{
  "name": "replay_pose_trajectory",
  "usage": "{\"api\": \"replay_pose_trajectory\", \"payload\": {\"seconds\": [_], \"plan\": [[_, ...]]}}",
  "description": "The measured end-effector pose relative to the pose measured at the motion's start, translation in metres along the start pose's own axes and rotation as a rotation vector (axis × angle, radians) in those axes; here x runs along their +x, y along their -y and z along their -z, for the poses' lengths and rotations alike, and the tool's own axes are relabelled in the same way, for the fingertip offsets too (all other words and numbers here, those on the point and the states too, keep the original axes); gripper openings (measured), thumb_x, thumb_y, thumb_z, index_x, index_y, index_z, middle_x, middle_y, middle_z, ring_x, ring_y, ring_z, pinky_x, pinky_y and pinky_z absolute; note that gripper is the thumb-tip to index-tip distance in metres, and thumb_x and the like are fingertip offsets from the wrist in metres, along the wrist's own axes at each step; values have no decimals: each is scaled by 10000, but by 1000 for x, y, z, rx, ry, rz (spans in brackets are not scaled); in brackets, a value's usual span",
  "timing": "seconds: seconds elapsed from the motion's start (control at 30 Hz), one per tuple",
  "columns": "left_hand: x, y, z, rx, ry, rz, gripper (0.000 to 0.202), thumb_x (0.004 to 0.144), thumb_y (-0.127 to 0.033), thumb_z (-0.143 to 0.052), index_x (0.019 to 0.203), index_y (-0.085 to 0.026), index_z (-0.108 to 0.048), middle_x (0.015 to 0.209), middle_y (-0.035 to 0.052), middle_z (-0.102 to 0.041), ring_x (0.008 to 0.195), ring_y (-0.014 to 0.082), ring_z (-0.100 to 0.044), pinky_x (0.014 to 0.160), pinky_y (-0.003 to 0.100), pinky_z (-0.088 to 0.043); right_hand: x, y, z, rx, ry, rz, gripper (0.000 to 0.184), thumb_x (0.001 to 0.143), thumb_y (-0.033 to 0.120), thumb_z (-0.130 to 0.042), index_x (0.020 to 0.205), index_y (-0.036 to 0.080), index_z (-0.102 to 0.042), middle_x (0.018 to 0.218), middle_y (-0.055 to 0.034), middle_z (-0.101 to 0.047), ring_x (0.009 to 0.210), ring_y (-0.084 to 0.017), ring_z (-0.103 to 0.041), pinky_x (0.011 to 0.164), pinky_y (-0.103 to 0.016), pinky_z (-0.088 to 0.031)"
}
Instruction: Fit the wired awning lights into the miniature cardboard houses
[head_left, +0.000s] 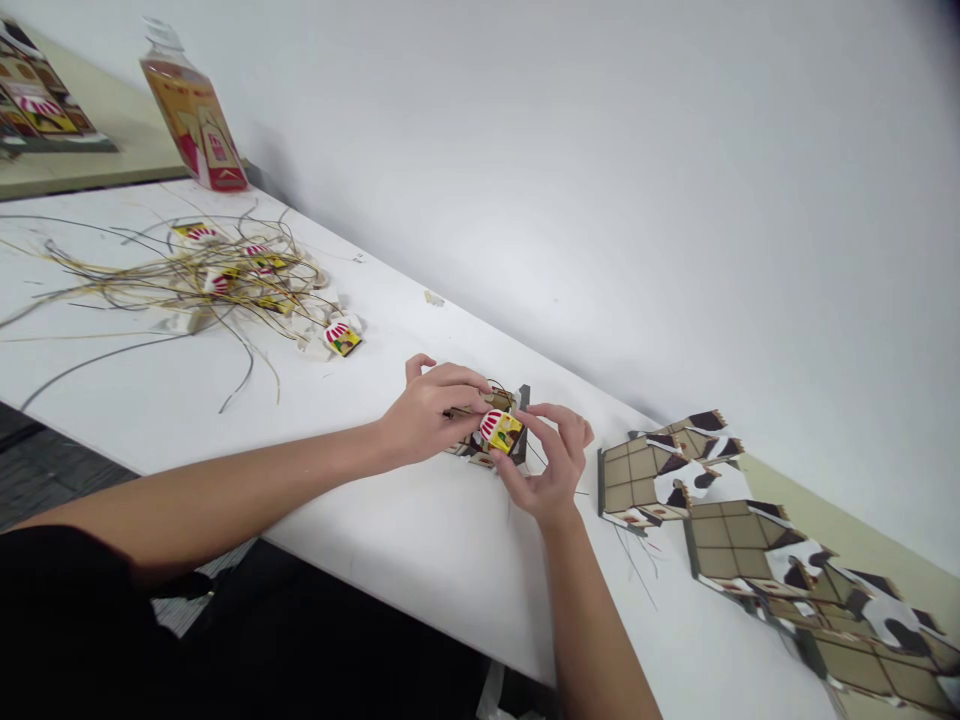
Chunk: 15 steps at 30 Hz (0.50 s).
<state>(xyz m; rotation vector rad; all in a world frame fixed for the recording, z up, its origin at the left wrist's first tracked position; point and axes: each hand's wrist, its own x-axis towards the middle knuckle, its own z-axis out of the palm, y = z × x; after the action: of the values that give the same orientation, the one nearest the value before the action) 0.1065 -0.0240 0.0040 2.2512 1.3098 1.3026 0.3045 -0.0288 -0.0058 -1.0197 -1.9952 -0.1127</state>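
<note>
Between my hands, over the white table, is a small yellow piece with a red-and-white striped awning [501,430]. My right hand [551,455] pinches this awning piece by its edge with thumb and fingers. Behind and beneath it lies a miniature house [480,458] with brown walls and a dark edge, partly hidden by my hands. My left hand [439,410] has its fingers closed at the house's left side, right beside the awning piece. Whether those fingers grip the house or a thin wire is hidden. Thin dark wires show near the house.
A tangle of yellow and black wires [247,265] with several awning pieces [343,336] lies on the table [420,540] at left. A drink bottle [199,120] stands behind. Several miniature houses [731,540] line the right side. A white wall [600,200] rises behind the table.
</note>
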Motion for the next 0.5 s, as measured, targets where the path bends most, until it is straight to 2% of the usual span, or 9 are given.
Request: {"api": "replay_pose_trajectory", "payload": {"seconds": [0.17, 0.27, 0.37, 0.5], "plan": [[0, -2, 1, 32, -27, -30, 157, 880, -286, -553, 809, -243, -687, 1116, 5, -669, 946, 167, -629, 888, 384, -227, 1, -1, 0, 13, -127, 63, 330, 751, 440, -640, 1013, 243, -600, 963, -57, -590, 873, -223, -588, 799, -404, -382], [1, -3, 1, 83, -31, -28, 147, 884, -354, -576, 941, -267, -681, 1178, 15, -641, 1004, 181, -618, 892, 379, -224, -1, -3, -1, 56, -166, 37, 334, 765, 426, -627, 1034, 231, -587, 975, -65, -580, 876, -224, -593, 784, -408, -413], [1, -1, 0, 104, -27, -36, 185, 892, -386, -573, 994, -264, -666, 1115, 15, -673, 985, 183, -628, 917, 391, -205, -2, -5, -2, 122, -180, -17, 321, 784, 422, -596, 1033, 219, -584, 981, -74, -566, 891, -229, -591, 783, -421, -435], [-1, 1, -3, 107, 14, -60, 161, 922, -338, -535, 994, -265, -659, 1017, -1, -717, 1035, 195, -624, 959, 414, -161, -4, -8, -5, 188, -212, -89, 307, 804, 430, -561, 1014, 206, -579, 964, -86, -561, 903, -242, -584, 773, -443, -461]]}}
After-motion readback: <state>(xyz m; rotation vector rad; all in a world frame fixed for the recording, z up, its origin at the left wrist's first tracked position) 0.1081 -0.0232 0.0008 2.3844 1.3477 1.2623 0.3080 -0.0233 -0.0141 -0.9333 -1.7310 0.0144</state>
